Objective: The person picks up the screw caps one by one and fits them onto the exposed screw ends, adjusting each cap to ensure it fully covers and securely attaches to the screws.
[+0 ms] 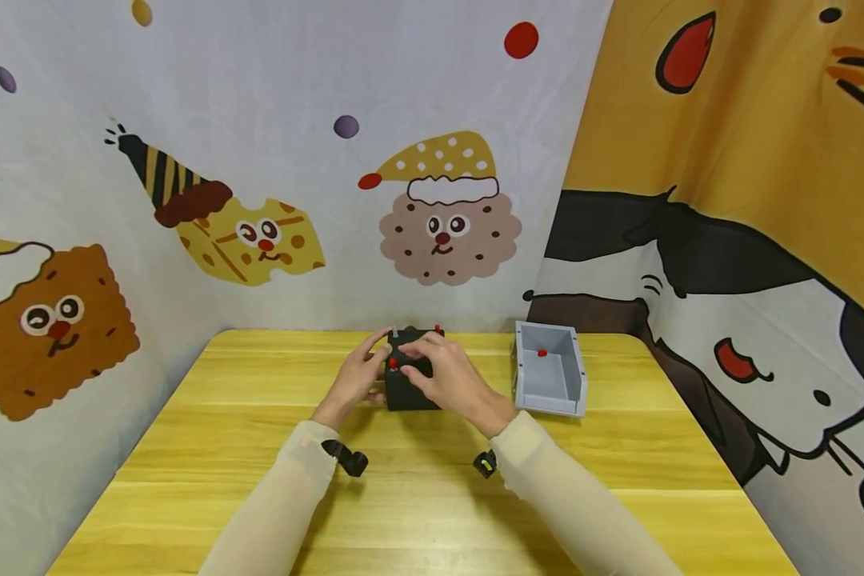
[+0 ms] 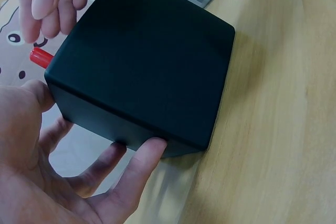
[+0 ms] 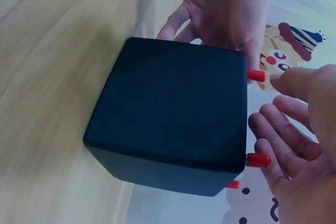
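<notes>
A black box (image 1: 412, 394) stands on the table with red caps sticking up from its top; the front-left red cap (image 3: 256, 75) and front-right red cap (image 3: 258, 160) show in the right wrist view. Along the box's left side lies my left hand (image 1: 356, 376), its spread fingers touching that face and its thumb by the top front corner. Over the top hovers my right hand (image 1: 455, 380), thumb tip just apart from the front-left cap, fingers loosely bent with nothing visible between them. In the head view this hand hides part of the top.
To the right of the box stands a grey open bin (image 1: 550, 406) with a small red piece (image 1: 542, 353) inside. The wooden table (image 1: 403, 512) meets a cartoon-printed cloth (image 1: 281, 160) at the back and sides.
</notes>
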